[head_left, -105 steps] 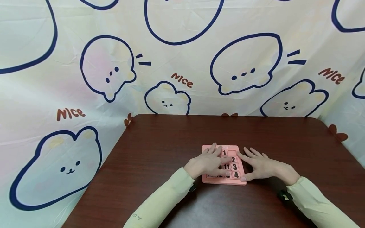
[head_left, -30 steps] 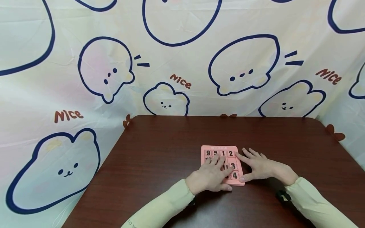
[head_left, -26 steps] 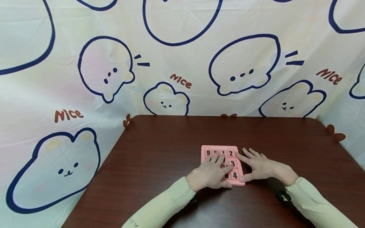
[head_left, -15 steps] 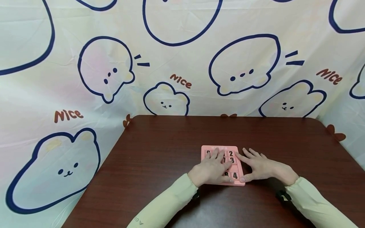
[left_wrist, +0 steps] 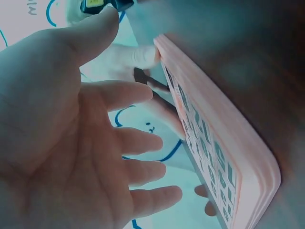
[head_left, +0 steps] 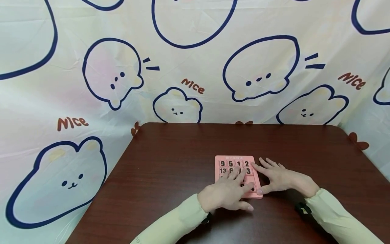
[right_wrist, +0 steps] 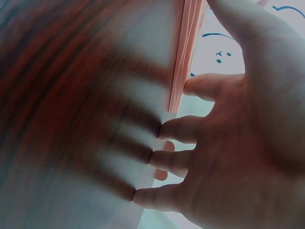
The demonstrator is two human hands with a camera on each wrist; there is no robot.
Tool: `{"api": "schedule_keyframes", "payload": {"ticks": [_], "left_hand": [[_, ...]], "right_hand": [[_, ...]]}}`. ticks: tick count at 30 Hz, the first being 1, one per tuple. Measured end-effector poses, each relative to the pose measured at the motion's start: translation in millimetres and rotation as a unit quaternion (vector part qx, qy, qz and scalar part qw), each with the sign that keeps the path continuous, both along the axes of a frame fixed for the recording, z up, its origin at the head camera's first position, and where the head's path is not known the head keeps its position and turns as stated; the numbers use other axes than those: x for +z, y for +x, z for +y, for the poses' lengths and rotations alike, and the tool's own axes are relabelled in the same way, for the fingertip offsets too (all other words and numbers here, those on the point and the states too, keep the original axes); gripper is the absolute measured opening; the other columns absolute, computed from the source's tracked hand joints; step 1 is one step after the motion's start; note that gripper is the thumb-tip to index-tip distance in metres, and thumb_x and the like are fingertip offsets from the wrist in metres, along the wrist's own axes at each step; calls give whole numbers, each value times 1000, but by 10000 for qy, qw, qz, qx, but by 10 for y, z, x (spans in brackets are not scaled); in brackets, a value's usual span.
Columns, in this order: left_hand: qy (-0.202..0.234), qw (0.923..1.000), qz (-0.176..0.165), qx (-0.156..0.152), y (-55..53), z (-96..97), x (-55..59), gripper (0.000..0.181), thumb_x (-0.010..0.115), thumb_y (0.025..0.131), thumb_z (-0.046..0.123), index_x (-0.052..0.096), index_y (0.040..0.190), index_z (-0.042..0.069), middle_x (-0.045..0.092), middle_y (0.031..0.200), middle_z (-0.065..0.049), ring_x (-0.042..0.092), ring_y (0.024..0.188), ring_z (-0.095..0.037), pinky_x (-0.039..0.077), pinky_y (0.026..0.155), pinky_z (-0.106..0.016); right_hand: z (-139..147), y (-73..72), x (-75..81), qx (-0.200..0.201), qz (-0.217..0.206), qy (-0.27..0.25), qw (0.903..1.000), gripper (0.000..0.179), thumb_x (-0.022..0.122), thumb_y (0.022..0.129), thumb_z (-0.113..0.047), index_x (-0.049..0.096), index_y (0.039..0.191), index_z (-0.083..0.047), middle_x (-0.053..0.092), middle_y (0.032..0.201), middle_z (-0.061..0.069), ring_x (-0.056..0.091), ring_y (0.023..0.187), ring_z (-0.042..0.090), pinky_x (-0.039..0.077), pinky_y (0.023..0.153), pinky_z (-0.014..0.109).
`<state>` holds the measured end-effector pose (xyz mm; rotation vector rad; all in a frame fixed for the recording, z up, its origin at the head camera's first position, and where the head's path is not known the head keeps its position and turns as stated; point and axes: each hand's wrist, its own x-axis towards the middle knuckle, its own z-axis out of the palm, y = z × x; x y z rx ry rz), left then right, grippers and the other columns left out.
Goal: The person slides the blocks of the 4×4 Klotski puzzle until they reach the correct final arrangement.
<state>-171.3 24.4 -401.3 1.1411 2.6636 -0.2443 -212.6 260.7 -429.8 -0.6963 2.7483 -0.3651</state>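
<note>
Right hand (right_wrist: 233,143) touches pink board (right_wrist: 185,47), 3 fingertips (right_wrist: 166,130) on table (right_wrist: 62,105).

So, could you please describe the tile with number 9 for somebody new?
On the brown table, find the pink board touched by the right hand. In the head view, the 9 tile is leftmost in the board's top row. Unlike the 5 tile right of it and the 13 tile below, this one reads 9.

left hand (head_left: 225,195): bare | left sleeve (head_left: 173,220): long, pale yellow-green, snug cuff | lettering (head_left: 138,240) on it: small, dark, partly out of view | left wrist device (head_left: 207,219): black | right hand (head_left: 278,178): bare | right sleeve (head_left: 339,213): matching, creased | right wrist device (head_left: 304,209): black, yellow label (left_wrist: 94,2)
</note>
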Motion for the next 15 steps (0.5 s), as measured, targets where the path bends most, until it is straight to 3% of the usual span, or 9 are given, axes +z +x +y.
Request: {"api": "schedule_keyframes", "payload": {"ticks": [7,15], "left_hand": [[-121,9999,14,-60,94,-30,-56,75,39,86,79,26,152,46,13,166,0,11,154,-24,22,122,-46],[-182,9998,-4,-20,56,-24,-116,73,39,86,79,26,151,48,14,166,0,12,154,-24,24,121,-45]], "right_hand": [[-1,-3,-7,-83,-62,47,9999,105,67,75,-71,31,154,-12,24,156,34,18,142,58,20,102,79],[-9,0,10,-109,-207,42,9997,105,67,76,-70,30,155,-13,22,157,34,15,143,58,18,103,80]]}}
